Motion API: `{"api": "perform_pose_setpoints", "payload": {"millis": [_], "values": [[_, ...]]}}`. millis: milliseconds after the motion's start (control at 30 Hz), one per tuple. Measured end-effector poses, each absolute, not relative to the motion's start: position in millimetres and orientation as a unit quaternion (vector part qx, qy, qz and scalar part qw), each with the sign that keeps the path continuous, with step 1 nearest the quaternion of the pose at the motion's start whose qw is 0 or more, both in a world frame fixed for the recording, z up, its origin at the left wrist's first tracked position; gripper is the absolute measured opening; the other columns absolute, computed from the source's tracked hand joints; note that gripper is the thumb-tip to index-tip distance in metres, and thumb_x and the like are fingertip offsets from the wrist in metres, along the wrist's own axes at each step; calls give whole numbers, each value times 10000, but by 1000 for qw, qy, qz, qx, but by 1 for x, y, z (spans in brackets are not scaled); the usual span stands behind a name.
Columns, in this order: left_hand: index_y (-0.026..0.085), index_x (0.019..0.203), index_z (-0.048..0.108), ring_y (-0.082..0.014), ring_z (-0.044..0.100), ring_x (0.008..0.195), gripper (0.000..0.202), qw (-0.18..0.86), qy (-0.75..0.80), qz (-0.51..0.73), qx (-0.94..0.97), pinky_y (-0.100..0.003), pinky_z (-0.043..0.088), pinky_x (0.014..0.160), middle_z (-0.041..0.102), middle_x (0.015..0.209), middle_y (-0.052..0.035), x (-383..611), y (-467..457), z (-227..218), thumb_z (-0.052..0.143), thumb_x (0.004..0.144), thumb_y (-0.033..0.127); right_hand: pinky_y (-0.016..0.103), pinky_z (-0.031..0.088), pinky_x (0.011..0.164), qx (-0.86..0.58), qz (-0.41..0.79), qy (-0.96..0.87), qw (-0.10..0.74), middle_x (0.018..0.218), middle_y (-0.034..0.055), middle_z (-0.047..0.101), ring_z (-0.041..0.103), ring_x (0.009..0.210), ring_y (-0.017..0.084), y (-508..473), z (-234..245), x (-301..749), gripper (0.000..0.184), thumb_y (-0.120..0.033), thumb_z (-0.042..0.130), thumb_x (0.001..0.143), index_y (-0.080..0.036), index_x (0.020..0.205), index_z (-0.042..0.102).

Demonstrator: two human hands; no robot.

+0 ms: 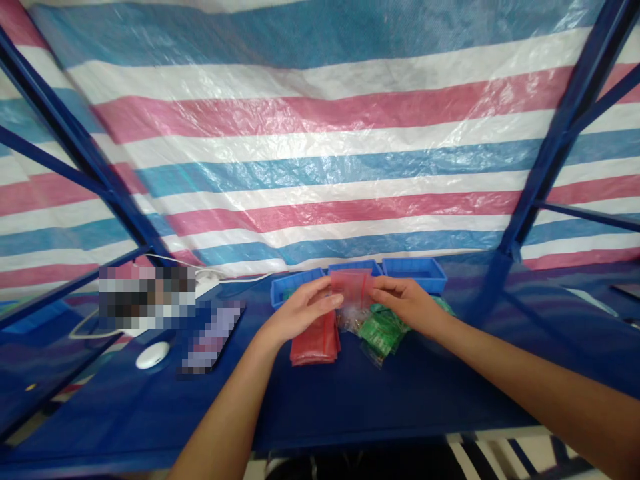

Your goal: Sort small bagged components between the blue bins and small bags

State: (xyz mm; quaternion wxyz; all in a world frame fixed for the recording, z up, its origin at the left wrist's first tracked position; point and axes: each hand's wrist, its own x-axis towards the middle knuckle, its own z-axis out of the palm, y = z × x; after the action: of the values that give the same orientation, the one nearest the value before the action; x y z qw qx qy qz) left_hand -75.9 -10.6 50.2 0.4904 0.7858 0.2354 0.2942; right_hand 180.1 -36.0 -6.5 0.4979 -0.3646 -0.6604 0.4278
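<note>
Between my two hands is a small, see-through red plastic bag [351, 288], raised above the table. My left hand [311, 305] pinches its left edge between thumb and fingers. At the opposite edge, my right hand [404, 301] grips it the same way. Below my left hand lies a stack of red plastic bags [314, 343], partly covered by that hand. Green packets [383, 331] in clear plastic lie under and beside my right hand. Some small clear bags [351, 320] sit between the two piles; their contents are too small to make out.
Behind my hands stand three blue bins, the right one [414, 269] showing its inside. On the left of the blue table [400, 407] are a phone [214, 338], a white rounded case [153, 355] and white cables [245, 281]. Blue metal posts [545, 160] frame a striped sheet.
</note>
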Motion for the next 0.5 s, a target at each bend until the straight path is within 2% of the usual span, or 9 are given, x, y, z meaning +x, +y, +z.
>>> {"api": "perform_pose_setpoints", "payload": {"millis": [133, 267, 500], "values": [[181, 1293, 698, -266, 672, 1176, 404, 450, 259, 314, 795, -363, 504, 1064, 724, 1290, -87, -74, -3, 41, 681, 952, 397, 399, 532, 944, -378, 470, -624, 497, 1061, 34, 787, 697, 975, 248, -40, -4, 176, 344, -527, 740, 870, -241, 1050, 808], [168, 1155, 756, -233, 713, 1015, 327, 392, 303, 355, 793, -315, 545, 924, 773, 1140, -86, -76, 7, 32, 680, 950, 411, 413, 542, 956, -375, 486, -603, 510, 1042, 51, 784, 701, 962, 242, -41, -3, 173, 344, -541, 777, 832, -228, 974, 802], [164, 1121, 762, -235, 728, 1033, 324, 399, 310, 403, 763, -315, 561, 917, 780, 1157, -100, -74, 9, 29, 744, 902, 402, 371, 549, 917, -343, 469, -592, 559, 1034, 44, 760, 705, 944, 202, -37, -9, 172, 344, -479, 811, 840, -237, 1046, 680]]}}
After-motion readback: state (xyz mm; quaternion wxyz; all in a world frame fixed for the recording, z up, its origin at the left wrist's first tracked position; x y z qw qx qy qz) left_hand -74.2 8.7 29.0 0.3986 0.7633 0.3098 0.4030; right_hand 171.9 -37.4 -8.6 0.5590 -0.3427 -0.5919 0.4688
